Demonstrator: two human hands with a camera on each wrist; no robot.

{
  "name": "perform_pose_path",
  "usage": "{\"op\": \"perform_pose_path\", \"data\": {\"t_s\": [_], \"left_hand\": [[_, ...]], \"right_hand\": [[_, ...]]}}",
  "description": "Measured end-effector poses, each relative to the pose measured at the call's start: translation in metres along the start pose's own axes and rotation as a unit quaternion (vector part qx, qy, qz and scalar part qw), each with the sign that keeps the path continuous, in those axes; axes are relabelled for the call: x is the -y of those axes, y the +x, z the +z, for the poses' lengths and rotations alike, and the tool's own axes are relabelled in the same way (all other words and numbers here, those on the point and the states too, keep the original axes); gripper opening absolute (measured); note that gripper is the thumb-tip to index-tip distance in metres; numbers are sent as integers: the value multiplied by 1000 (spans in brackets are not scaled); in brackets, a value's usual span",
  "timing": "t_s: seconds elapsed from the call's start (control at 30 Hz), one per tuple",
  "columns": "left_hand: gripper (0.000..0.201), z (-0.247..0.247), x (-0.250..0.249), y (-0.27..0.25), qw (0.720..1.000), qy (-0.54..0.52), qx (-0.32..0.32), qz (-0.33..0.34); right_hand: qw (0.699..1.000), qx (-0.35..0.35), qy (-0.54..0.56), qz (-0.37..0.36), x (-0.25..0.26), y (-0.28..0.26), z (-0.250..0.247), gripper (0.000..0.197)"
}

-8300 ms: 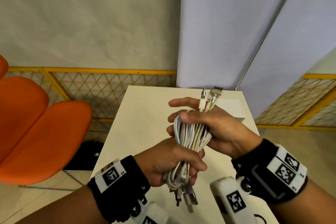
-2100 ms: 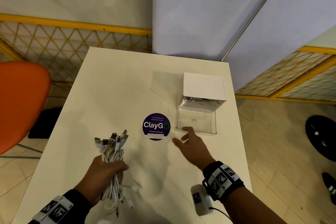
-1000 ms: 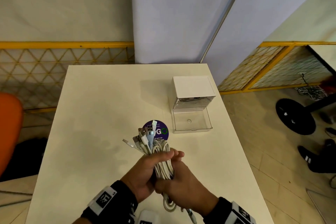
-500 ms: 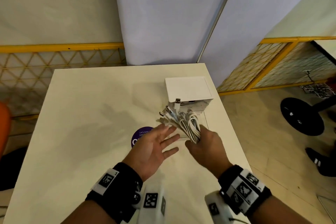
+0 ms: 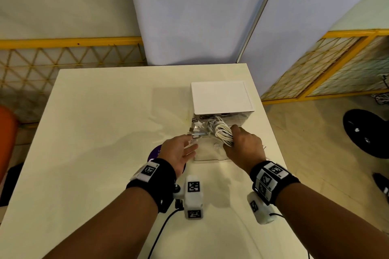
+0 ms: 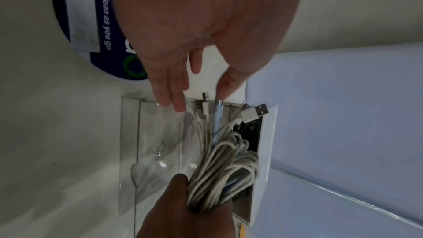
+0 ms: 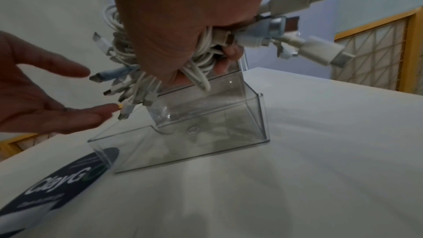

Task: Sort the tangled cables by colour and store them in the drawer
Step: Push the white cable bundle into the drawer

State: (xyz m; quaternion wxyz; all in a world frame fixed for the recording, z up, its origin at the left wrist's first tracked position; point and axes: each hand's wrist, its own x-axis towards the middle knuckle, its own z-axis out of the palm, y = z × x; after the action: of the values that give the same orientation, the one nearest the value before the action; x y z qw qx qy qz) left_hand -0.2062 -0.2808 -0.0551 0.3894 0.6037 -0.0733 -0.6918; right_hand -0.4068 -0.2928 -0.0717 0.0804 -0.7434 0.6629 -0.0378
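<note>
Right hand [image 5: 245, 149] grips white cables [image 5: 221, 131] over the clear drawer [image 5: 207, 156] (left hand [image 5: 179, 152] open beside).

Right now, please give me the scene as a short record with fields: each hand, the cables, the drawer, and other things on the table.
right hand: grips the bundle of white cables above the open drawer
left hand: fingers straight, at the plug ends, holding nothing
drawer: clear plastic, pulled out of the white drawer box, no cables in it yet
upper drawer: shut, dark cables inside
sticker: round, purple, on the table left of the drawer
</note>
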Motion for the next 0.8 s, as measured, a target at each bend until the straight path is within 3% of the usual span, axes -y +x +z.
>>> {"op": "perform_pose_path", "data": {"t_s": [0.13, 0.3, 0.43, 0.67, 0.8], "left_hand": [[8, 2, 2, 1, 999, 21, -4, -32], [35, 17, -6, 1, 994, 80, 21, -75], [28, 27, -7, 5, 988, 125, 15, -88], [18, 33, 0, 3, 987, 155, -26, -16], [10, 12, -5, 12, 953, 282, -88, 73]], "right_hand": [[998, 16, -48, -32, -6, 6, 7, 28], [987, 89, -119, -58, -10, 7, 10, 27], [971, 130, -185, -75, -4, 12, 6, 28], [953, 184, -228, -71, 14, 17, -1, 21], [954, 190, -223, -64, 15, 18, -3, 19]]}}
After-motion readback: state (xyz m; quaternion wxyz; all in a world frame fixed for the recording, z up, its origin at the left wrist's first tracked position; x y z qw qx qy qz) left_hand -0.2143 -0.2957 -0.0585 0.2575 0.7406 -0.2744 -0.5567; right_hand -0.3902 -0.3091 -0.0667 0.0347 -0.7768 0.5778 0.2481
